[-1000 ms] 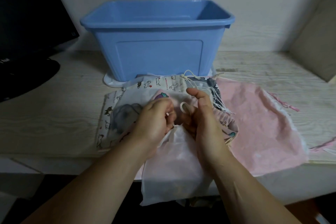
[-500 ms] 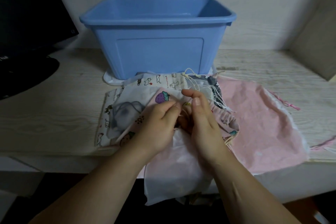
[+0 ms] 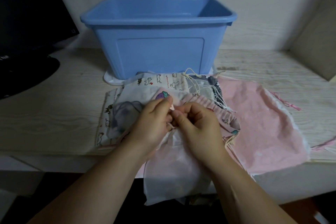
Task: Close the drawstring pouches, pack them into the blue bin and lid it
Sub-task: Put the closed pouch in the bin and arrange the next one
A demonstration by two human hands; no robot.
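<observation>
A white drawstring pouch hangs over the table's front edge, its gathered neck between my hands. My left hand pinches the pouch's cord near the neck. My right hand is closed on the neck and cord beside it, fingers touching the left hand. Behind them lies a pile of pouches: a printed animal one, a fruit-print one, a large pink one. The open blue bin stands at the back, on a white lid that shows at its base.
A black monitor and its round foot stand at the far left. A beige panel leans at the right. Loose cords trail over the pile. The pale wood table ends just under my wrists.
My hands have come closer together at the white pouch's neck, and the cord loop seen over my right thumb a second ago is now tucked between my fingers.
</observation>
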